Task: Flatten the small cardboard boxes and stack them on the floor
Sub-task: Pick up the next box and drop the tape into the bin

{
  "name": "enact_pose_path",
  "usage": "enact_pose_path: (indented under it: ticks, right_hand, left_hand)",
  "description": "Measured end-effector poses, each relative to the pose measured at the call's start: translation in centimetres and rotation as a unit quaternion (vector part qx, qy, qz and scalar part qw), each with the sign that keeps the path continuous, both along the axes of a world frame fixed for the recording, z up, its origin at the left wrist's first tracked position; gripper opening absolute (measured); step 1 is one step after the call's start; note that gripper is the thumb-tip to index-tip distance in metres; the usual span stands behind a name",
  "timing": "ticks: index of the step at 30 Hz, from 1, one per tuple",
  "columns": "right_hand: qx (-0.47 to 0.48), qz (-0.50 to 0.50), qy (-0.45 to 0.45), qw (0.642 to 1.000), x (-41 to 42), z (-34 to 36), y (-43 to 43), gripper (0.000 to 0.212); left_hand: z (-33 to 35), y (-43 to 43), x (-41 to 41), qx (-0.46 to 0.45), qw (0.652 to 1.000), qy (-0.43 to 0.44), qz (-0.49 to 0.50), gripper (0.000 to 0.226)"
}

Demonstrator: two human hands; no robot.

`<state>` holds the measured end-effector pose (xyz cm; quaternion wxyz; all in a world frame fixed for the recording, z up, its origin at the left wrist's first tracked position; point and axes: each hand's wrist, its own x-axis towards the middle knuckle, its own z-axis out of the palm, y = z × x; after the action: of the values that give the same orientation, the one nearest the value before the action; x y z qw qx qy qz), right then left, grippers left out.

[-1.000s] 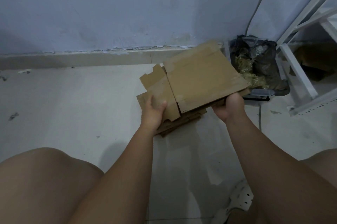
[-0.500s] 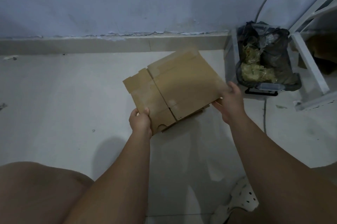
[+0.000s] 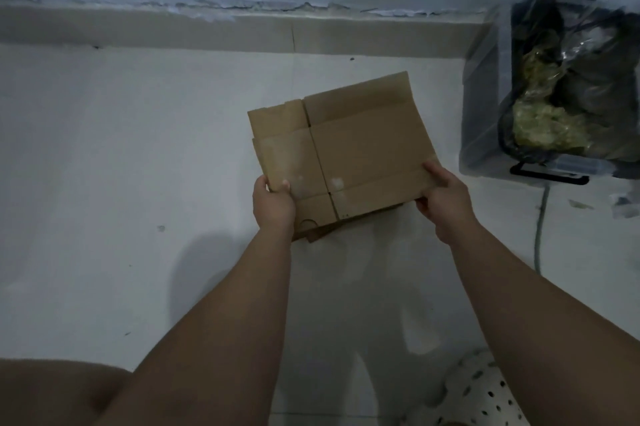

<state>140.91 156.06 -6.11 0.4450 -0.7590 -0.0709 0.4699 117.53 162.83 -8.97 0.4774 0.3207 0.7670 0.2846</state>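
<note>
Left hand [image 3: 273, 205] clamped on flattened cardboard boxes [image 3: 346, 151] at near-left corner, right hand [image 3: 445, 197] clamped at near-right corner. Cardboard low over floor [image 3: 121, 165], mid-frame; bin [image 3: 485, 106] at 2 o'clock.

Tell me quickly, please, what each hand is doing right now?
Left hand: closed on the flattened cardboard stack.
Right hand: closed on the same stack's right edge.

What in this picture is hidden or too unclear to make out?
- Head view: how many flattened boxes are stacked; the top sheet covers all but edges.
- Whether the stack touches the floor: its underside is hidden.
- Left hand and right hand fingers curl under the cardboard.
- Bin: cut by the right edge, contents too dim.
</note>
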Motion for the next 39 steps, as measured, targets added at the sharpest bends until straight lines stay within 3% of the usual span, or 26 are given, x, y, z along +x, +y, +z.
enact_pose_path:
  ticks: [8, 11, 13, 16, 21, 23, 25, 29, 33, 35, 39]
  right_hand:
    - [-0.034, 0.079, -0.006, 0.996, 1.1, -3.1, 1.9, 0.059]
    - [-0.053, 0.133, -0.041, 0.989, 1.5, -4.6, 2.2, 0.064]
    - [-0.100, 0.210, -0.115, 0.966, 1.5, -5.7, 2.2, 0.061]
    - [-0.222, 0.300, -0.237, 0.897, 0.6, -6.8, 2.3, 0.053]
    - [-0.202, 0.424, -0.336, 0.816, 0.7, -7.0, 3.7, 0.044]
    - [-0.186, 0.424, -0.315, 0.829, 1.1, -6.8, 4.3, 0.050]
    - [-0.176, 0.419, -0.301, 0.838, 1.3, -6.5, 4.7, 0.060]
    - [-0.183, 0.457, -0.311, 0.813, 0.9, -6.2, 4.8, 0.066]
    - [-0.229, 0.444, -0.295, 0.814, 0.1, -5.9, 4.8, 0.067]
    - [-0.253, 0.435, -0.303, 0.810, -0.3, -5.6, 4.7, 0.067]
    - [-0.242, 0.462, -0.398, 0.755, -1.7, -5.6, 4.8, 0.061]
  left_hand:
    - [-3.9, 1.2, 0.1, -0.044, 0.998, 0.033, -0.002, 0.032]
    - [-5.0, 0.4, -0.3, -0.077, 0.994, 0.070, -0.024, 0.042]
    - [-5.4, 0.3, -0.4, -0.068, 0.990, 0.109, -0.061, 0.057]
    - [-5.4, 0.8, -0.2, -0.056, 0.980, 0.158, -0.103, 0.075]
    - [-5.8, 0.1, 1.7, -0.153, 0.964, 0.138, -0.168, 0.120]
    - [-6.2, -0.1, 2.4, -0.172, 0.955, 0.165, -0.177, 0.128]
    - [-6.4, 0.0, 2.7, -0.176, 0.950, 0.183, -0.182, 0.125]
    - [-6.2, 0.8, 3.2, -0.154, 0.935, 0.224, -0.229, 0.097]
    - [-5.7, 2.6, 4.1, -0.053, 0.869, 0.359, -0.338, 0.066]
    - [-5.6, 4.1, 4.0, -0.035, 0.843, 0.372, -0.386, 0.063]
    - [-5.4, 7.0, 3.2, -0.034, 0.823, 0.349, -0.447, 0.068]
